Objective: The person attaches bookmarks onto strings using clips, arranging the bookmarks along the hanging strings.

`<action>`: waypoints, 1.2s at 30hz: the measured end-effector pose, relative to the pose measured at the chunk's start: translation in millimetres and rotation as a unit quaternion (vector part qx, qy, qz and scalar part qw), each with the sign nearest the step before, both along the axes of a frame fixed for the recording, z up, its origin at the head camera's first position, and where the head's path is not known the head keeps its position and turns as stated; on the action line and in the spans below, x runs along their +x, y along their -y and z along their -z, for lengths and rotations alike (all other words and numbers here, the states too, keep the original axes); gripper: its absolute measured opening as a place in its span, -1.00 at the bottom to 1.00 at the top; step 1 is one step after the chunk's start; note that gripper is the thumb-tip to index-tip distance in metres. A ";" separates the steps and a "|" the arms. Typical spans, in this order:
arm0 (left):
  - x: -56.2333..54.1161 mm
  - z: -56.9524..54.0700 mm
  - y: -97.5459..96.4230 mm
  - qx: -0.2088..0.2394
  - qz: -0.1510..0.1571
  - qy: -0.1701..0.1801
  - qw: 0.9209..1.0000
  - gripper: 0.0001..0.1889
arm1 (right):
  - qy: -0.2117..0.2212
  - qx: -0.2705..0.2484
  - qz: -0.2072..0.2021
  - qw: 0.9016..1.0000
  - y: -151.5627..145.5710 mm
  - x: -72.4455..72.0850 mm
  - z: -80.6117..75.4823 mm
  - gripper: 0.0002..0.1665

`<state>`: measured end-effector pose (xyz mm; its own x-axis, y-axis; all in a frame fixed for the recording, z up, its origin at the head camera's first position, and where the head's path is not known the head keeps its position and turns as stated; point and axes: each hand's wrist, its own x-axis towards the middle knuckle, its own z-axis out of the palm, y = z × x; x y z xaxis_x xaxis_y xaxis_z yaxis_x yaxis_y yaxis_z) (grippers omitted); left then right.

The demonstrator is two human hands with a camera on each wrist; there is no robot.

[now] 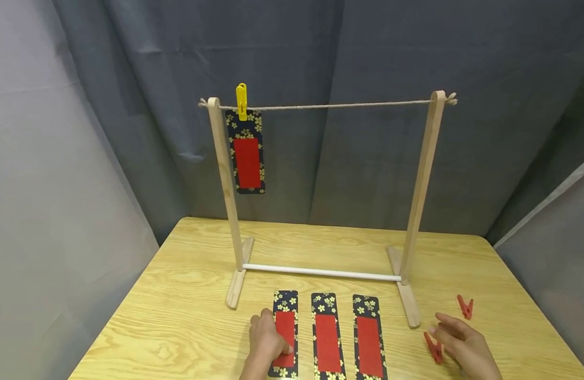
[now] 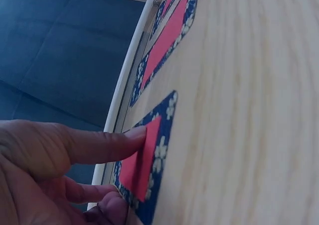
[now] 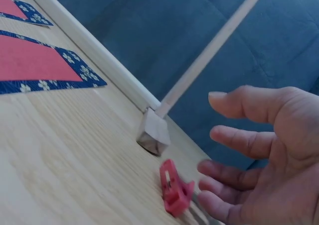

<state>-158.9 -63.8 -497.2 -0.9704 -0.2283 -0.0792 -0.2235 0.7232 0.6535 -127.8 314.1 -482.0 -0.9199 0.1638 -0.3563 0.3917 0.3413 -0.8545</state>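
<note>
My left hand (image 1: 265, 340) pinches the leftmost dark-blue flowered card (image 1: 286, 330), which has a red panel. In the left wrist view its thumb (image 2: 107, 144) lies over the red panel while the other fingers meet the card's edge. Two matching cards, a middle one (image 1: 327, 338) and a right one (image 1: 369, 340), lie alongside on the table. My right hand (image 1: 465, 348) has its fingers spread beside a red clothespin (image 1: 433, 348), holding nothing. The right wrist view shows that clothespin (image 3: 175, 187) just off the fingertips; whether they touch it cannot be told.
A wooden stand (image 1: 422, 184) carries a taut string (image 1: 339, 106) above the table (image 1: 178, 311). From its left end hangs a similar card (image 1: 248, 163), clipped by a yellow clothespin (image 1: 242, 100). Another red clothespin (image 1: 465, 307) lies at right. A white rod (image 1: 320, 272) joins the feet.
</note>
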 end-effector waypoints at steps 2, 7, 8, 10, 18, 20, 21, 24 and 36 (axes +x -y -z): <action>-0.7 -2.3 -0.5 -0.001 -0.001 0.011 1.000 -0.16 | -0.004 0.009 -0.004 1.000 3.6 -2.6 0.5 -0.03; -0.3 -3.6 -2.3 -0.010 -0.006 0.021 1.000 -0.09 | -0.008 0.012 -0.001 1.000 7.6 -5.5 3.1 -0.03; 0.0 -3.2 -2.2 -0.011 -0.008 0.019 1.000 -0.08 | -0.008 0.014 -0.001 1.000 8.0 -5.5 4.0 -0.03; 0.0 -2.3 -2.0 -0.011 -0.009 0.016 1.000 -0.09 | -0.011 0.013 0.002 1.000 8.4 -5.4 5.8 -0.03; 0.1 -2.1 -1.7 -0.009 0.000 0.020 1.000 -0.11 | -0.012 -0.014 0.020 1.000 7.1 -4.1 10.5 -0.01; -0.2 -2.9 -0.9 -0.007 -0.002 0.027 1.000 -0.10 | -0.008 -0.014 0.022 1.000 6.5 -3.7 11.4 0.00; -0.1 -3.0 -0.3 -0.007 -0.002 0.028 1.000 -0.09 | -0.007 -0.008 0.022 1.000 6.2 -3.5 11.9 0.00; 0.5 -2.0 1.5 0.002 0.001 0.025 1.000 -0.08 | -0.009 0.011 0.021 1.000 5.0 -3.8 13.0 -0.01; 0.7 2.8 19.6 0.069 0.053 -0.001 0.996 -0.38 | -0.007 0.036 0.033 0.999 3.9 -8.0 18.8 -0.01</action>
